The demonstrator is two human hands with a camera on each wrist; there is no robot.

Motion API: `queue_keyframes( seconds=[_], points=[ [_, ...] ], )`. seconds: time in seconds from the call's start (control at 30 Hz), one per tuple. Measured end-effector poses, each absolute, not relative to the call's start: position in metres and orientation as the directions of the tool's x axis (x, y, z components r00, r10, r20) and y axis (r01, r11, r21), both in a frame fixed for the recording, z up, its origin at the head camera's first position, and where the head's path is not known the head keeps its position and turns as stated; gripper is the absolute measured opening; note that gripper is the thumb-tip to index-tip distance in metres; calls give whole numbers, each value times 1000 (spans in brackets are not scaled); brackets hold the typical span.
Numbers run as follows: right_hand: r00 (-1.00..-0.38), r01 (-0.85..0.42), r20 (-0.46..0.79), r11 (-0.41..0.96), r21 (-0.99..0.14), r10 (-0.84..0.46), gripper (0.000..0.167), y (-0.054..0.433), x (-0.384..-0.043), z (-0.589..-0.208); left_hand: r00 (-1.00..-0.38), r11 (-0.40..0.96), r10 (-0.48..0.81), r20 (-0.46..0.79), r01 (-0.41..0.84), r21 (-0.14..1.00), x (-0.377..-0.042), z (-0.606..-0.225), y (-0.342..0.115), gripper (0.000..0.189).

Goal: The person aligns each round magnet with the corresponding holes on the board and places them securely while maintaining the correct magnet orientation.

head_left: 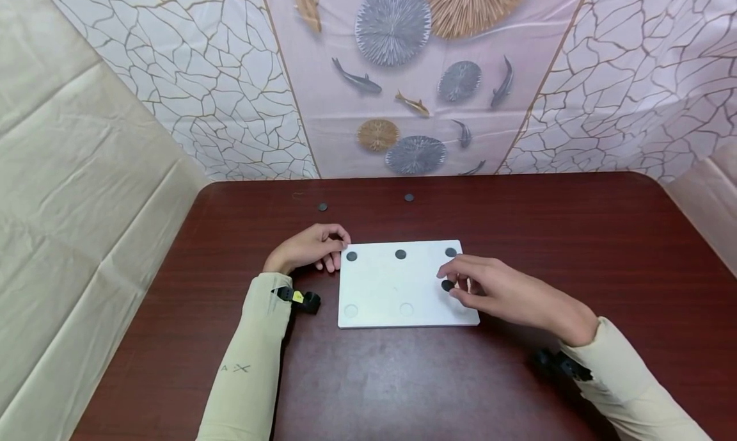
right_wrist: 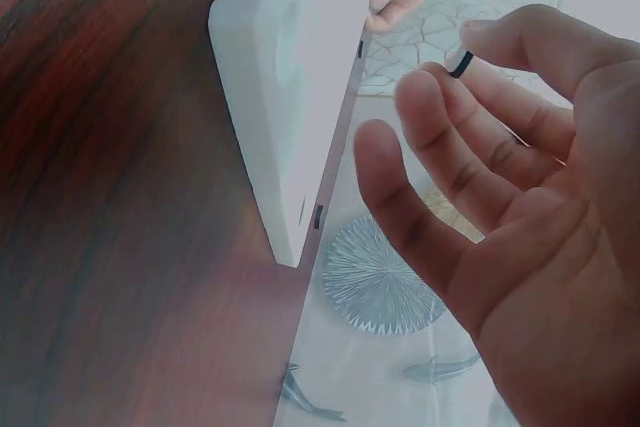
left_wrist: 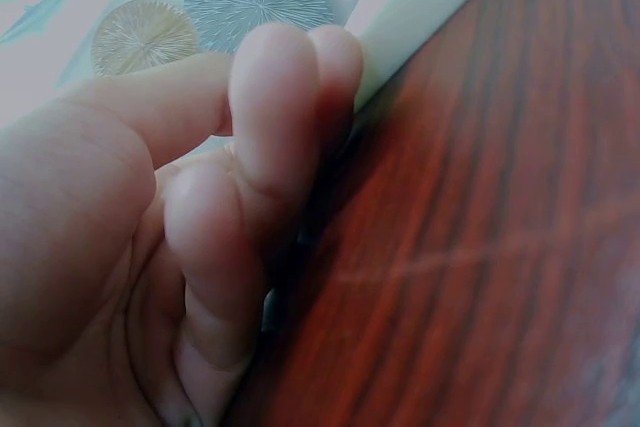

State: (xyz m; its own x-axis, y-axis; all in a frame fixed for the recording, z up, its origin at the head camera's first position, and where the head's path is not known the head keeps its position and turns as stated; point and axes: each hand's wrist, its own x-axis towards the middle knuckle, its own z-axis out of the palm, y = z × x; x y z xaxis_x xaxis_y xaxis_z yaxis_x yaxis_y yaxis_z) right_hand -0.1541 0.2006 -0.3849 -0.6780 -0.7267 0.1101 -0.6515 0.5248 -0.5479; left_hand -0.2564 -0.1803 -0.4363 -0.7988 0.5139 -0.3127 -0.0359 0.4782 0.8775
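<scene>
Carrier: a table (head_left: 368, 390) with a dark red-brown wood-grain top carried everything.
Board: a white rectangular board (head_left: 380, 281) with shallow round recesses lay flat around the table's middle, well apart from its far edge.
Far row: three small black round discs sat along the board's far edge, one at the far left corner (head_left: 352, 256), one midway (head_left: 400, 254), one at the far right corner (head_left: 451, 252).
Near row: two unfilled round recesses showed, one at the near left corner (head_left: 350, 311), one midway along the near edge (head_left: 406, 309).
Right hand: the right hand (head_left: 501, 294) pinched another black disc (head_left: 448, 286) between thumb and fingers, raised above the board near its right edge.
Left hand: the left hand (head_left: 316, 246), fingers bent, touched the board's far left corner; whether it gripped could not be told.
Loose discs: two more lay near the table's far edge, one beyond the left hand (head_left: 322, 207), one farther right (head_left: 409, 198).
Writing: the cream left sleeve (head_left: 247, 358) bore a dark "A" and an X-like mark; the yellow label (head_left: 297, 297) at that wrist was too small to read.
</scene>
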Motion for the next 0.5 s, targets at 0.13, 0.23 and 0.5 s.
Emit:
queue_keyframes(
  seconds=[0.13, 0.23, 0.5],
  points=[
    [-687, -658, 136, 531, -535, -714, 22, 197, -153, -383, -798, 478, 516, -311, -32, 878, -256, -436, -181, 17],
    [-682, -672, 160, 525, -523, -714, 21, 194, -153, -382, -798, 481, 517, -309, -29, 877, -256, -437, -181, 17],
    [-679, -668, 157, 514, -538, -717, 19, 188, -153, -378, -797, 478, 521, -307, -25, 878, -256, -436, -180, 16]
  ],
)
